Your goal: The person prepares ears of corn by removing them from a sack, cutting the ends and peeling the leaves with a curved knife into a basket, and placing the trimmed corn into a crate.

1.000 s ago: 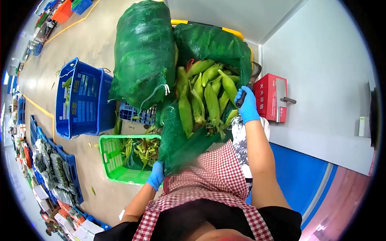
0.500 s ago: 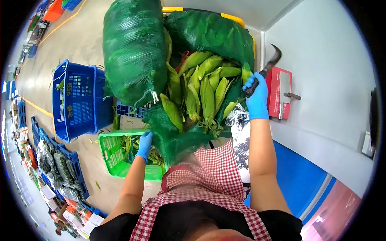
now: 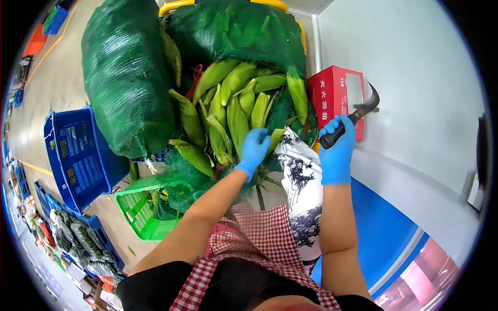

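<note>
My right hand (image 3: 340, 150), in a blue glove, is wrapped round the black handle of a sickle (image 3: 369, 104). Its curved blade points up and away, in front of the red box. My left hand (image 3: 253, 151), gloved as well, reaches over the near ends of the ears of corn (image 3: 237, 122); its fingers are slightly bent, and I see nothing held in them. The corn, in green husks, lies heaped in an opened green mesh sack (image 3: 189, 179), whose loose netting hangs toward me over the green crate.
Full green mesh sacks (image 3: 129, 78) lie left of and behind the corn on a yellow-railed cart (image 3: 179, 6). A green crate (image 3: 136, 210) with husk scraps and blue crates (image 3: 78, 160) stand at left. A red box (image 3: 332, 93) is by the right wall.
My left hand has left the netting by the green crate and moved right, over the corn. My right hand with the sickle has come lower in view. The whole view has shifted.
</note>
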A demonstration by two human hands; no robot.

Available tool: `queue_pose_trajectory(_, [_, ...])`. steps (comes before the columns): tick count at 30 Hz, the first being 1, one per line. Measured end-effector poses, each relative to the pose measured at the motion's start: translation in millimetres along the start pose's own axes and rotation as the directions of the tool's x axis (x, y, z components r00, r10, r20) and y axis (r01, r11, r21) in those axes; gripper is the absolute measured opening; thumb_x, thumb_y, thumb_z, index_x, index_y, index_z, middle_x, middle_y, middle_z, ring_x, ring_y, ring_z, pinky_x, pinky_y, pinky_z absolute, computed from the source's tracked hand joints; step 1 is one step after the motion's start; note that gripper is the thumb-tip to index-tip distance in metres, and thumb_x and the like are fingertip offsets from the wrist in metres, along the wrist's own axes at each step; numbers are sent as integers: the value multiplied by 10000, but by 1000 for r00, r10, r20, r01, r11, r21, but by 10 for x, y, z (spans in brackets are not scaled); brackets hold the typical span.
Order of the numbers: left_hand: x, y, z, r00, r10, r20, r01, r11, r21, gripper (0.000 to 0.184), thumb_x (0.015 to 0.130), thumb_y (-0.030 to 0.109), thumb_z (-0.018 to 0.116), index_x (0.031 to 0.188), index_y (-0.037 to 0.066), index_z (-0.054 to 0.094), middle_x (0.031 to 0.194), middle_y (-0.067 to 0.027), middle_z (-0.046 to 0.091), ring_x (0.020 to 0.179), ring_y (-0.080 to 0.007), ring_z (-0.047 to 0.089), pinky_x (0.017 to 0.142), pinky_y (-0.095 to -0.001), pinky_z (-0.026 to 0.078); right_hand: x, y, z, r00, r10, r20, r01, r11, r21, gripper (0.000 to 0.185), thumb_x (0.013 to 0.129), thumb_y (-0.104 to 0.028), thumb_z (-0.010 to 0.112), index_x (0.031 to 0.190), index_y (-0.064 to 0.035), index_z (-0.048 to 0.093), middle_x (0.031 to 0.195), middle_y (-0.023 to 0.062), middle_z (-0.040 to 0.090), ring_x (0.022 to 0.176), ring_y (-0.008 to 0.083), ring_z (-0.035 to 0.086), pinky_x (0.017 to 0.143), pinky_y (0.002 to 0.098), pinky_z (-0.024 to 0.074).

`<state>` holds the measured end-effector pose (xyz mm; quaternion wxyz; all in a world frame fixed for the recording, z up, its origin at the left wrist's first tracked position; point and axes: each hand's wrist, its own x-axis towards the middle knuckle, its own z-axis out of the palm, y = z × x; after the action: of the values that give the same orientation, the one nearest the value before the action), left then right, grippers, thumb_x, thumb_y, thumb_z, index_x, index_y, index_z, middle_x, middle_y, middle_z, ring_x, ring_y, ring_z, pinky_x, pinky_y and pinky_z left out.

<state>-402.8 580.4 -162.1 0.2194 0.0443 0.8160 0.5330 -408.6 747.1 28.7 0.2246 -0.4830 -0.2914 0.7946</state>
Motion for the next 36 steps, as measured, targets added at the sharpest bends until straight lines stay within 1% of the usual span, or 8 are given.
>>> queue_pose_trajectory(5, [803,13,631,933,196,301,-242,962,124,319,741,186,585,1018,32,618,1045,-158,590,980,-336,554,835,-396,457,93,-22,-216,950,309,29,-309,951,-29,141,847,-189,581,881,-61,534,651,-10,485,551,98,458,495,244,390])
queue_pose_trajectory(11, [1997,-114,1607,529,359,769,-844,317,433,566,762,121,554,1313,88,431,1381,-97,396,1275,-310,357,1039,-414,307,-87,12,-253,928,365,-74,-367,930,-12,166,881,-239,546,905,-78,518,656,-10,448,542,116,430,503,273,375])
queue_pose_trajectory(21, [2483,-338,2316,539,241,807,-747,-306,590,361,823,147,489,1170,80,559,1081,-61,554,1083,-240,455,887,-364,331,-121,-113,-297,833,504,-229,-500,863,79,171,872,-244,539,941,-90,513,659,-7,455,525,127,419,517,286,372])
queue_pose_trajectory(25, [2057,192,1192,769,189,610,-634,347,691,460,653,265,699,1062,73,614,1118,-101,581,1035,-270,523,893,-366,397,-95,-142,-263,899,411,-151,-411,911,35,180,876,-239,540,937,-72,513,651,-8,452,529,120,432,507,280,379])
queue_pose_trajectory(28, [1654,313,216,820,373,433,-493,845,206,651,502,323,787,1068,62,601,1041,-158,617,967,-311,585,843,-391,465,-58,-121,-229,928,371,-27,-371,928,-39,177,880,-238,539,920,-66,527,650,-8,462,529,116,435,503,277,378])
queue_pose_trajectory(30, [1082,701,-387,933,118,340,-173,975,138,688,533,336,799,1121,60,570,996,-194,638,937,-315,618,810,-368,487,-18,-108,-178,932,348,105,-337,935,-107,167,857,-228,561,895,-67,542,644,-6,476,523,119,437,500,283,386])
queue_pose_trajectory(33, [219,714,-1119,928,-65,367,214,899,-383,510,722,271,687,1127,-6,549,1040,-105,633,913,-229,619,810,-338,487,6,49,47,922,254,292,-182,950,-252,158,827,-206,591,879,-63,546,656,10,512,536,133,481,492,294,413])
queue_pose_trajectory(36, [-759,631,-2002,835,-329,440,550,492,-675,440,765,246,622,1119,-9,565,1019,-122,635,874,-216,628,798,-335,498,-290,409,448,815,65,576,229,877,-422,90,802,-78,598,848,-58,523,676,43,554,514,139,528,477,270,440])
